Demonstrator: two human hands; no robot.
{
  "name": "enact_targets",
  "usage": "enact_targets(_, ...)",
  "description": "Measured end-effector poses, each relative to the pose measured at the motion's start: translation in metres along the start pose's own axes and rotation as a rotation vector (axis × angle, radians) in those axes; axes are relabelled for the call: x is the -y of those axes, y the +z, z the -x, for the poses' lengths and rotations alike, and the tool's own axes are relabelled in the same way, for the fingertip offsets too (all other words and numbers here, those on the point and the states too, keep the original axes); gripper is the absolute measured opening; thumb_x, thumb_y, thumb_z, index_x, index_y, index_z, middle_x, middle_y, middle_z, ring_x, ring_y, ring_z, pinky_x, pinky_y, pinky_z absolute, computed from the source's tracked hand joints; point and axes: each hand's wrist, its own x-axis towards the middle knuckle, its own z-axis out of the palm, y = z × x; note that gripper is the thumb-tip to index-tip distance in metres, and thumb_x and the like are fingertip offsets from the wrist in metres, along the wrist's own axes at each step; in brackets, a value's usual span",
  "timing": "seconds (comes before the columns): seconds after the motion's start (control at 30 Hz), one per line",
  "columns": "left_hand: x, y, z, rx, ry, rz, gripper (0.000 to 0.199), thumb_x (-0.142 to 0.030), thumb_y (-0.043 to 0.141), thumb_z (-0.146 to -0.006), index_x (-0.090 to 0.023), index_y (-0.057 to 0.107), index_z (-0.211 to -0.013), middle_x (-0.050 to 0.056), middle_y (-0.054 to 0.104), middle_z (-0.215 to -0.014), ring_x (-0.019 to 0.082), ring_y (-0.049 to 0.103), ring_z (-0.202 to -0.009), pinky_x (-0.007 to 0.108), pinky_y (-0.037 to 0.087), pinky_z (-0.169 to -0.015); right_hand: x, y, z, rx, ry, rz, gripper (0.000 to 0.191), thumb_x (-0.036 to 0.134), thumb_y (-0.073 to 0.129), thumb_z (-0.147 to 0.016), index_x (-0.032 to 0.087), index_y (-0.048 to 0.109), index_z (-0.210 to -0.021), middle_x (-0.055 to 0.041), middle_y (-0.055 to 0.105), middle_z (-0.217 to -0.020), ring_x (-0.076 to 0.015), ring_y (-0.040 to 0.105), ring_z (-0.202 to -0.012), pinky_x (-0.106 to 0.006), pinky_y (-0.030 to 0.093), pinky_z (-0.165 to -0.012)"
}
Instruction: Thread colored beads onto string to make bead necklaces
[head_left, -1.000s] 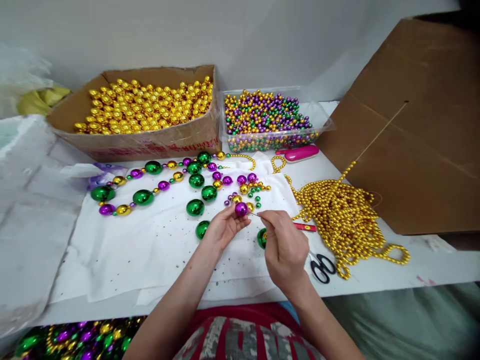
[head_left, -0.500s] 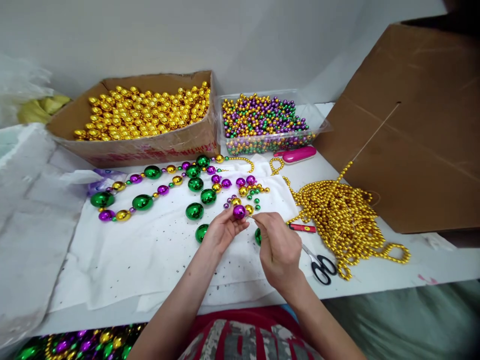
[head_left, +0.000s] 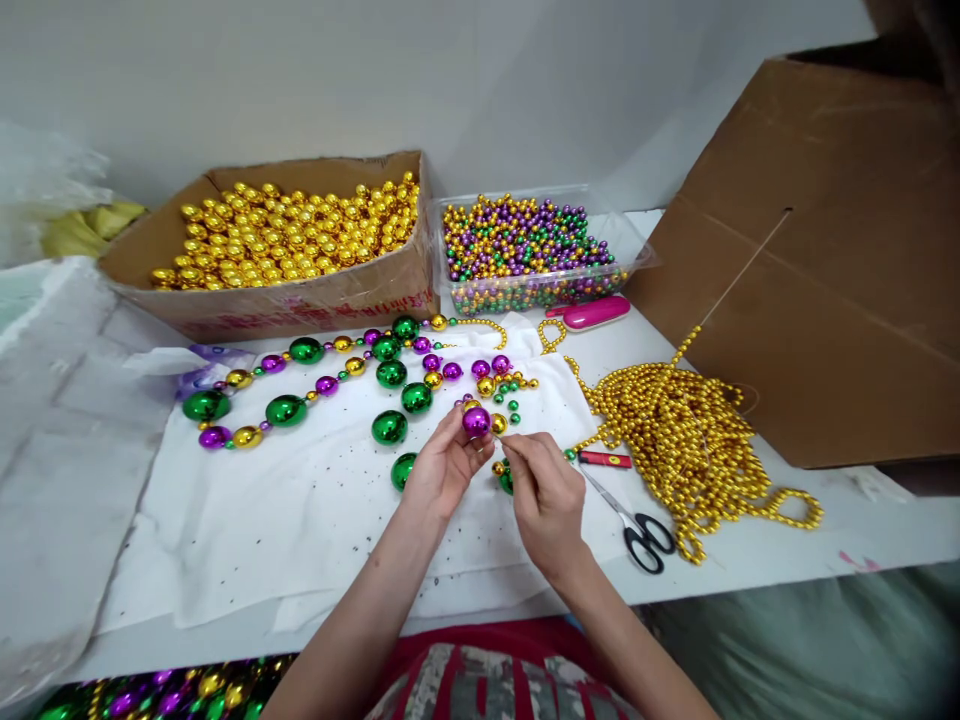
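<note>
Right hand (head_left: pixel 551 495) partly hides a green ball (head_left: pixel 505 478) beneath it; the thin item pinched in its closed fingers is too small to identify. Left hand (head_left: pixel 448 462), palm up with fingers curled, grips a purple ball (head_left: pixel 477 422) at centre frame. Beads in the lower left are cut off by the frame's bottom edge. Scissors (head_left: pixel 640 532) lie right of the hands.

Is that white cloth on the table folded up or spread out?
Spread out: the white cloth lies wide across the table, wrinkled in places, with loose green beads resting directly on it.
</note>
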Motion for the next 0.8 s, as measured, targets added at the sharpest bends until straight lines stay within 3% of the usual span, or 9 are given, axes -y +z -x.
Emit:
enact_targets(0.1, -0.002, 0.001, 0.004, -0.045, 0.076, -0.008, 0.014, -0.021, 0.055, -0.088, -0.014, 0.063, -0.097, 0.007, 0.069, -0.088, 0.014, 0.064, -0.071, 0.027, 0.055, -0.068, -0.004, 0.002, 0.01, -0.02, 0.036, -0.006, 0.019, 0.01, 0.047, -0.09, 0.017, 0.062, -0.099, -0.005, 0.059, -0.079, -0.0153, 0.058, -0.074, -0.027, 0.047, -0.065)
enact_targets(0.17, -0.002, 0.001, 0.006, -0.01, 0.113, -0.065, 0.013, -0.02, 0.057, -0.086, -0.015, 0.064, -0.096, 0.006, 0.069, -0.093, 0.014, 0.064, -0.074, 0.028, 0.054, -0.069, -0.007, 0.002, 0.016, 0.02, 0.041, 0.014, 0.019, 0.011, 0.046, -0.091, 0.016, 0.062, -0.101, -0.0054, 0.06, -0.079, -0.0154, 0.058, -0.073, -0.028, 0.046, -0.065)
enact_targets(0.3, -0.004, 0.003, 0.016, 0.082, 0.2, -0.291, 0.013, -0.026, 0.062, -0.083, -0.014, 0.067, -0.082, 0.008, 0.07, -0.098, 0.02, 0.065, -0.086, 0.03, 0.052, -0.075, -0.01, -0.008, 0.016, 0.253, 0.133, 0.052, 0.016, 0.019, 0.048, -0.092, 0.018, 0.064, -0.096, -0.0054, 0.063, -0.083, -0.0176, 0.059, -0.078, -0.03, 0.047, -0.07)
enact_targets(0.37, -0.005, 0.007, 0.024, 0.098, 0.328, -0.445, 0.015, -0.027, 0.065, -0.082, -0.013, 0.069, -0.078, 0.011, 0.069, -0.104, 0.023, 0.062, -0.1, 0.031, 0.048, -0.085, -0.006, -0.02, 0.009, 0.307, 0.149, 0.11, 0.016, 0.025, 0.053, -0.091, 0.019, 0.064, -0.1, -0.0068, 0.066, -0.093, -0.0211, 0.058, -0.09, -0.035, 0.047, -0.078)
enact_targets(0.5, -0.005, 0.021, 0.043, 0.193, 0.498, -0.6, 0.012, -0.022, 0.065, -0.081, -0.015, 0.073, -0.077, 0.01, 0.062, -0.122, 0.026, 0.049, -0.122, 0.03, 0.038, -0.1, 0.006, -0.032, -0.007, 0.26, 0.155, 0.065, 0.038, 0.028, 0.057, -0.088, 0.023, 0.054, -0.126, -0.0095, 0.061, -0.119, -0.0238, 0.051, -0.11, -0.041, 0.044, -0.09)
enact_targets(0.57, -0.006, 0.026, 0.047, 0.232, 0.506, -0.568, 0.012, -0.022, 0.065, -0.081, -0.015, 0.074, -0.078, 0.01, 0.061, -0.123, 0.026, 0.049, -0.122, 0.032, 0.038, -0.1, 0.008, -0.028, -0.009, 0.322, 0.24, -0.109, 0.032, 0.028, 0.056, -0.087, 0.023, 0.059, -0.119, -0.0072, 0.065, -0.109, -0.0208, 0.058, -0.098, -0.035, 0.048, -0.08)
enact_targets(0.67, -0.01, 0.026, 0.037, 0.24, 0.515, -0.568, 0.013, -0.023, 0.063, -0.082, -0.015, 0.074, -0.081, 0.01, 0.063, -0.117, 0.026, 0.052, -0.116, 0.031, 0.04, -0.097, -0.001, -0.019, -0.003, 0.355, 0.48, -0.348, 0.018, 0.03, 0.054, -0.088, 0.018, 0.067, -0.088, -0.0011, 0.064, -0.071, -0.0147, 0.058, -0.065, -0.026, 0.046, -0.061)
enact_targets(0.73, -0.011, 0.021, 0.018, 0.261, 0.462, -0.668, 0.015, -0.023, 0.063, -0.082, -0.016, 0.074, -0.089, 0.01, 0.065, -0.113, 0.025, 0.055, -0.109, 0.031, 0.042, -0.092, -0.012, -0.019, 0.004, 0.24, 0.622, -0.417, 0.02, 0.032, 0.056, -0.086, 0.016, 0.066, -0.079, 0.0007, 0.059, -0.061, -0.013, 0.054, -0.058, -0.025, 0.043, -0.057)
enact_targets(0.8, -0.006, 0.016, -0.007, 0.273, 0.426, -0.832, 0.016, -0.02, 0.066, -0.079, -0.02, 0.073, -0.093, 0.008, 0.067, -0.105, 0.025, 0.056, -0.102, 0.033, 0.041, -0.09, -0.024, -0.024, 0.009, 0.067, 0.731, -0.481, 0.02, 0.035, 0.061, -0.083, 0.016, 0.067, -0.083, 0.0017, 0.056, -0.059, -0.0117, 0.05, -0.056, -0.023, 0.039, -0.053)
